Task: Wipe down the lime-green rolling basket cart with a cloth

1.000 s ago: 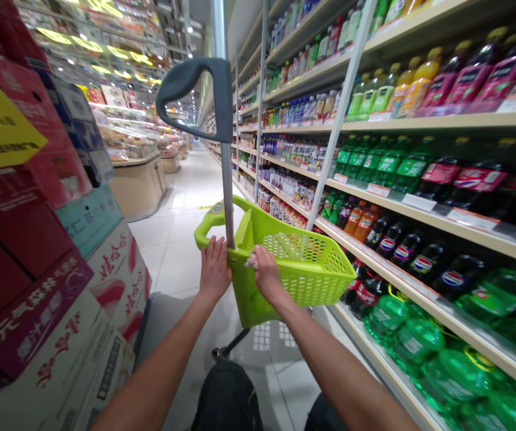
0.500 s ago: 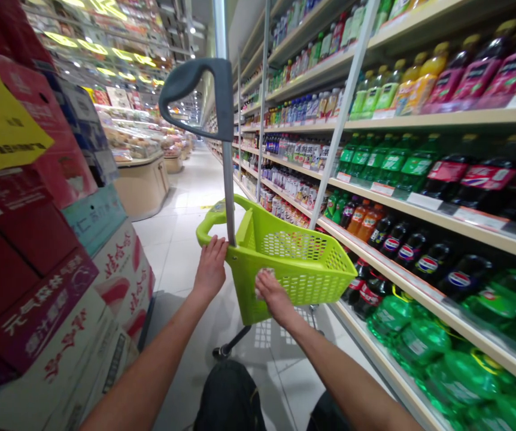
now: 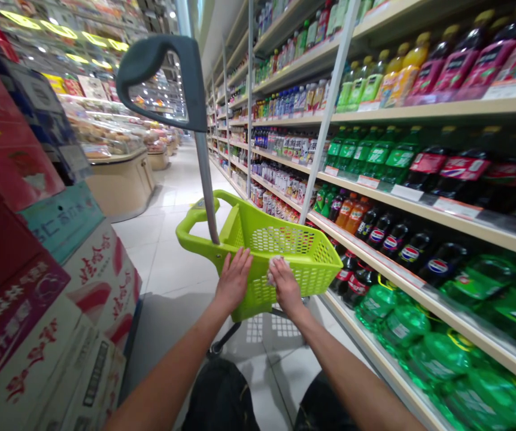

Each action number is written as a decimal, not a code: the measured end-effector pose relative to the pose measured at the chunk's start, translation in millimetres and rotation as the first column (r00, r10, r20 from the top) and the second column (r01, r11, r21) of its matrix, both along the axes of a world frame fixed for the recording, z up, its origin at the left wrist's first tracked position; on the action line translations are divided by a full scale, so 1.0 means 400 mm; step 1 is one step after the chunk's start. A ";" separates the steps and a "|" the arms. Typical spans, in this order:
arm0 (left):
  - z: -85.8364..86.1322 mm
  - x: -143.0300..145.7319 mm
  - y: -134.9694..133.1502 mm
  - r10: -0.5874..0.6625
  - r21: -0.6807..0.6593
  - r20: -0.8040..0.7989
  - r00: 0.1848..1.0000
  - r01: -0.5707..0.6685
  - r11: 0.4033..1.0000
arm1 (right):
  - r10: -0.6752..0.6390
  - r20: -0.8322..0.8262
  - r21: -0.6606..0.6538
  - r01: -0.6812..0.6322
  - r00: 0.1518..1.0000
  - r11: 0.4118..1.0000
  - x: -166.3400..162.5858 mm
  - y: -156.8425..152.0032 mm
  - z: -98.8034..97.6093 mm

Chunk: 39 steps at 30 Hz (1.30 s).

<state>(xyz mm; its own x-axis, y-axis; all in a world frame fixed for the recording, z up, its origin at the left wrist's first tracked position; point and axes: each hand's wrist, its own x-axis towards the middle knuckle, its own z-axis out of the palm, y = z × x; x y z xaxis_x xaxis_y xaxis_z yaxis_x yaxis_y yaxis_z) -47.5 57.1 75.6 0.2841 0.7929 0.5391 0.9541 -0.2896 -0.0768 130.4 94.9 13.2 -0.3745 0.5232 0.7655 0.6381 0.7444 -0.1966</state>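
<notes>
In front of my knees stands a lime-green shopping cart basket (image 3: 253, 299) with perforated sides, on a wheeled frame. A metal pole with a dark grey loop handle (image 3: 197, 84) rises beside its green push handle (image 3: 188, 236). My left hand (image 3: 234, 278) rests on the near side of the basket by the rim, fingers extended and holding nothing. Pressed to the same side, further right, my right hand (image 3: 287, 290) grips a crumpled whitish cloth (image 3: 272, 276), partly hidden under the fingers.
Shelves of drink bottles (image 3: 401, 155) line the right side, with large green bottles (image 3: 419, 341) at the bottom. Stacked drink cartons (image 3: 100, 275) stand close on the left. Beyond lies a tiled aisle (image 3: 177, 179) beside a rounded display counter (image 3: 118, 185).
My left hand has moved right, from beside the pole's base onto the basket's side. My right hand has slid the cloth right and slightly up along the side. The view has shifted a little.
</notes>
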 end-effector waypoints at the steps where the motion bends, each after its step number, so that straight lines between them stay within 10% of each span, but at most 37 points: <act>1: 0.003 0.018 0.009 -0.004 -0.022 -0.019 1.000 0.004 1.000 | -0.018 -0.011 0.003 0.018 1.000 1.000 0.007 0.013 0.014; 9: -0.004 0.078 0.037 0.020 -0.117 -0.154 0.988 -0.038 0.992 | -0.094 0.112 -0.102 0.105 0.989 0.989 0.103 0.003 -0.120; 15: -0.004 0.114 0.048 0.017 -0.117 -0.151 0.988 -0.035 0.993 | -0.129 -0.011 -0.009 0.129 0.992 0.992 0.123 0.045 -0.034; 22: -0.001 0.132 0.045 0.007 -0.198 -0.162 0.987 -0.040 0.979 | -0.146 0.052 -0.134 0.151 0.988 0.979 0.203 0.020 -0.171; 29: -0.017 0.170 0.049 0.011 -0.210 -0.126 0.992 -0.038 0.977 | -0.207 -0.060 -0.054 0.204 0.976 0.977 0.179 0.063 -0.071; 35: -0.020 0.168 0.043 0.009 -0.245 -0.139 0.990 -0.044 0.968 | -0.240 -0.036 -0.103 0.235 0.970 0.966 0.232 0.035 -0.203; 39: -0.020 0.173 0.043 0.040 -0.269 -0.122 0.992 -0.072 0.961 | -0.283 -0.099 -0.058 0.278 0.954 0.959 0.284 0.041 -0.168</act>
<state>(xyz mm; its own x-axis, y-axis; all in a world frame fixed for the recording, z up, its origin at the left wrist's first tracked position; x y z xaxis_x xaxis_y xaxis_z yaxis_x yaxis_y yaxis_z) 21.6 74.3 67.7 0.2824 0.9213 0.2675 0.9587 -0.2613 -0.1122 243.8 111.3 -53.8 -0.1269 0.6287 0.7673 0.7940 0.5280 -0.3013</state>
